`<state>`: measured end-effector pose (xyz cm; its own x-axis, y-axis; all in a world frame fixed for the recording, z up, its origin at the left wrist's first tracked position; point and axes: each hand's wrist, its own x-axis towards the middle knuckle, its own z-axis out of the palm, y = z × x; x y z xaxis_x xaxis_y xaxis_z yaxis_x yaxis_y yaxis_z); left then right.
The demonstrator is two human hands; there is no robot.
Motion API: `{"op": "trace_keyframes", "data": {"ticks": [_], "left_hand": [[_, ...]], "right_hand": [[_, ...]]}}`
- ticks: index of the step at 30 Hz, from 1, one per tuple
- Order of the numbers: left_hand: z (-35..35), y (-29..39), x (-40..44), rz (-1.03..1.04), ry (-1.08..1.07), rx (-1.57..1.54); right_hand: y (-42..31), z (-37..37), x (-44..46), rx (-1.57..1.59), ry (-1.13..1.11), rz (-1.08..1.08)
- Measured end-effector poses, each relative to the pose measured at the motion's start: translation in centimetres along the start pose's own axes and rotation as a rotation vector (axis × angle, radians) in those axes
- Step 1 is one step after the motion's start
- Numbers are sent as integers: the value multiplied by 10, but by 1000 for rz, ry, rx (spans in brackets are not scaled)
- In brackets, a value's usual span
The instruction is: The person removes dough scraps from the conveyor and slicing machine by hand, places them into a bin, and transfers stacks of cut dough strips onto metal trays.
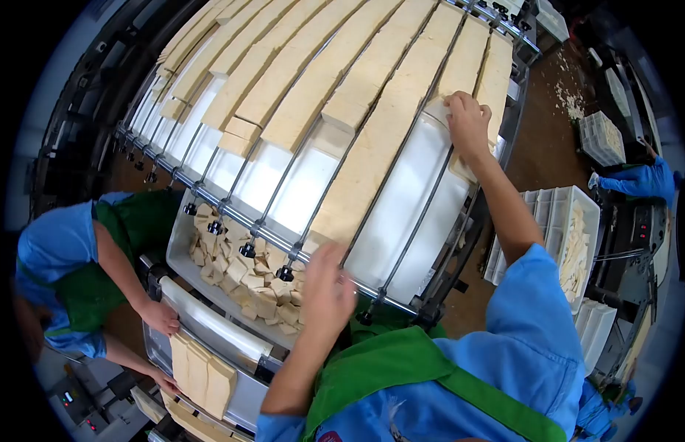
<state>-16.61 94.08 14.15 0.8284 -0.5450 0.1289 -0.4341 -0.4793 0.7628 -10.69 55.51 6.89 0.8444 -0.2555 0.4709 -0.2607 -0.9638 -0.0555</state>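
Green apron foremost; right hand on slab, left hand blurred by conveyor's near edge, grips unclear: aligning, seemingly; next needs straight guiding.

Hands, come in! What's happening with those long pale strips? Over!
Right hand at one pale strip, near its end. Left hand blurred, by another strip. Thin rods between strips.

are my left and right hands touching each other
Apart: the head view shows the right hand up by a pale slab, the left hand lower, blurred, with white surface between.
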Motion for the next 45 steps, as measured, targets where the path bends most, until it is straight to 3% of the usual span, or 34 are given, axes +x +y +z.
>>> {"op": "trace_keyframes", "data": {"ticks": [3, 7, 9, 11, 13, 14, 16, 19, 20, 23, 25, 28, 32, 35, 36, 39, 41, 45], "left_hand": [[62, 14, 78, 237, -269, -135], [169, -5, 172, 457, -220, -22], [197, -13, 200, 431, -281, 43], [221, -13, 231, 450, -334, 100], [239, -14, 227, 475, -206, 413], [237, -5, 228, 502, -204, 413], [221, 15, 228, 319, -384, 522], [222, 20, 227, 158, -393, 438], [225, 15, 226, 217, -412, 558], [204, 21, 214, 216, -522, 532], [198, 16, 195, 206, -513, 519], [204, 5, 197, 411, -246, 359], [226, -14, 210, 399, -166, 203], [247, -26, 218, 453, -216, 273], [236, -13, 225, 361, -341, 257], [244, -16, 231, 364, -271, 118], [229, -2, 227, 299, -329, 179], [237, -7, 229, 425, -275, 303]], "right_hand": [[4, 4, -5, 5, 11, -65], [7, 1, -2, -48, -38, -143], [9, -2, 0, 4, -148, -142], [18, -4, 7, 22, -238, -301], [25, -8, 11, 30, -217, -377], [25, -12, 12, 14, -201, -362], [20, -18, 12, 35, -197, -362], [15, -2, 5, 18, -222, -242], [15, 2, 2, -33, -221, -237], [11, 8, 7, -231, -212, -186], [18, 16, 5, -112, -180, -94], [11, 9, 4, -10, -174, -5], [7, 14, 6, -52, -151, 6], [12, 19, 6, -162, -165, -11], [14, 18, 6, -125, -137, 7], [12, 15, 2, -73, -103, 38], [7, 7, 5, -47, -101, 77], [6, 7, 6, -98, -96, 60]]}}
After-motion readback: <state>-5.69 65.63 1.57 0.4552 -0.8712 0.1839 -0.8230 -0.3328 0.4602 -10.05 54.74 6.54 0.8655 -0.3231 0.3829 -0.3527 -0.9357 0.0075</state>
